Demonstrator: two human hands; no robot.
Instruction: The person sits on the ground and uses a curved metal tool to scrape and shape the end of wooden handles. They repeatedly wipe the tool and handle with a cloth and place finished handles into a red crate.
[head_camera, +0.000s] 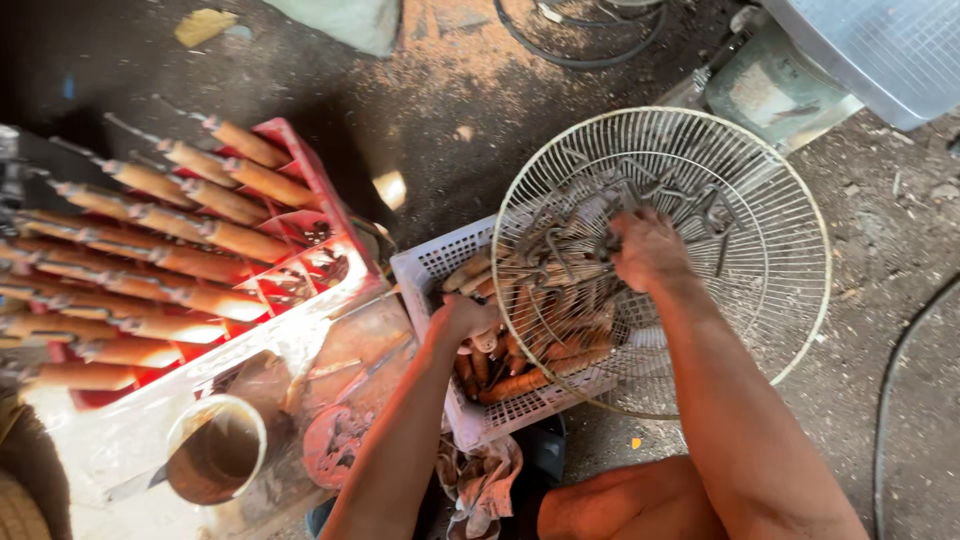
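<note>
- The dirt floor (480, 110) is dark and strewn with reddish sawdust; cables lie along its top and right edges.
- A round wire fan guard (770, 190) rests tilted over a white plastic basket (425, 265) and covers most of it.
- A red crate (320, 175) on the left carries rows of wooden-handled tools (190, 225) laid side by side.
- A grey metal machine housing (860, 50) stands at the top right.
- A pile of bent metal hooks (570, 245) lies in the guard.
- The right hand (648, 250) is closed on some hooks.
- The left hand (462, 318) is curled around wooden handles (520, 380) in the basket.
- A round tin (215, 450) sits at lower left.
</note>
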